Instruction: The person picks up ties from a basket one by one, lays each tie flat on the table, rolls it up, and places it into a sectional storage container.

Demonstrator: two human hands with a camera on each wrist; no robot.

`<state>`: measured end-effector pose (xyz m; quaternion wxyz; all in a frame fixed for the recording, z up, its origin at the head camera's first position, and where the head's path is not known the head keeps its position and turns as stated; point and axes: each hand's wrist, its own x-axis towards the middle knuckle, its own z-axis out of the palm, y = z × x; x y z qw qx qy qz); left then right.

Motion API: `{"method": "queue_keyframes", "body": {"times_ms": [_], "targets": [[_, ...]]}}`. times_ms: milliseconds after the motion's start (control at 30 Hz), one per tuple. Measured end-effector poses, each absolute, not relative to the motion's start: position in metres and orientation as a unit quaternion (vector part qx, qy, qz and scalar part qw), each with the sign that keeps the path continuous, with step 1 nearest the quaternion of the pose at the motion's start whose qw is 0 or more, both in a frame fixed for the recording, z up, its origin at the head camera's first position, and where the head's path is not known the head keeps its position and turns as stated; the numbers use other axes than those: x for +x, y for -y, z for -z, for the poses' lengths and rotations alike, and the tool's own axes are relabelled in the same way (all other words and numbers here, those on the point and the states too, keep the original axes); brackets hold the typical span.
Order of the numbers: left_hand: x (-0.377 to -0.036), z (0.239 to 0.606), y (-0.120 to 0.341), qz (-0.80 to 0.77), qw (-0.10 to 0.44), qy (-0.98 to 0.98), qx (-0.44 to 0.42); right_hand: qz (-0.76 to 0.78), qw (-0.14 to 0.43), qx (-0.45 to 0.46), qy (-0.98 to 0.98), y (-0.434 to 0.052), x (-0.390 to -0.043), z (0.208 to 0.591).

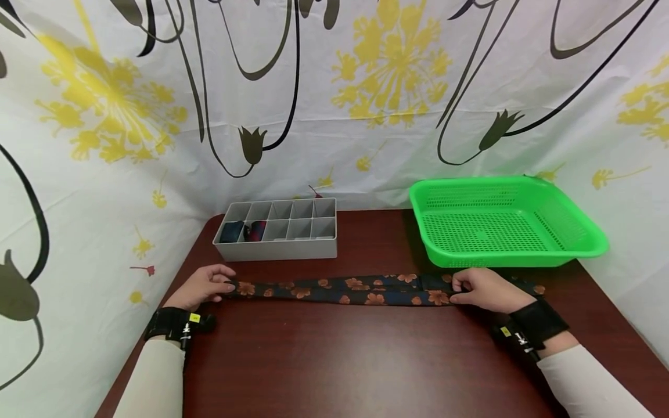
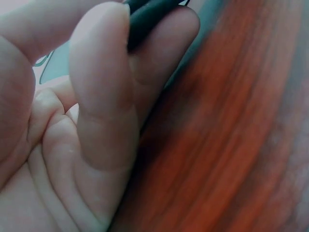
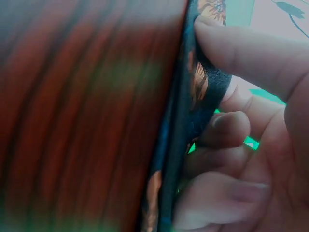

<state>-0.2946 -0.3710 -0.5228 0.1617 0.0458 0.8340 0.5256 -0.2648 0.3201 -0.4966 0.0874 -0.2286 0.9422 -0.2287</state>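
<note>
A dark necktie (image 1: 345,291) with orange-brown flowers stretches sideways across the table, folded lengthwise into layers. My left hand (image 1: 205,285) pinches its left end between thumb and fingers; in the left wrist view a dark bit of the necktie (image 2: 149,21) shows between the thumb and a finger. Toward the other end, my right hand (image 1: 486,290) grips the necktie with thumb and curled fingers. Past that hand a flowered tail of the tie runs on to the right. The right wrist view shows the necktie (image 3: 200,87) between thumb and fingers, its layers side by side.
Behind the left hand stands a grey divided box (image 1: 282,249); two of its front-left compartments hold rolled dark fabric (image 1: 232,232). A green plastic basket (image 1: 517,255) sits at the back right. The brown table (image 1: 324,360) meets a patterned cloth (image 1: 366,157) behind and at the sides.
</note>
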Motion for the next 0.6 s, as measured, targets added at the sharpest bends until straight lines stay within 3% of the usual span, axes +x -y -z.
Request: {"method": "queue_keyframes", "body": {"times_ms": [400,600], "targets": [[-0.2948,0.5224,0.3735,-0.535,0.172,-0.825,0.063,0.26,0.1,-0.162,-0.947,-0.3287,-0.2652,0.4945],[-0.2941,0.5228,0.3737,-0.534,0.176,-0.825,0.062,0.191,0.06,-0.144,-0.969,-0.329,-0.2635,0.4939]]}}
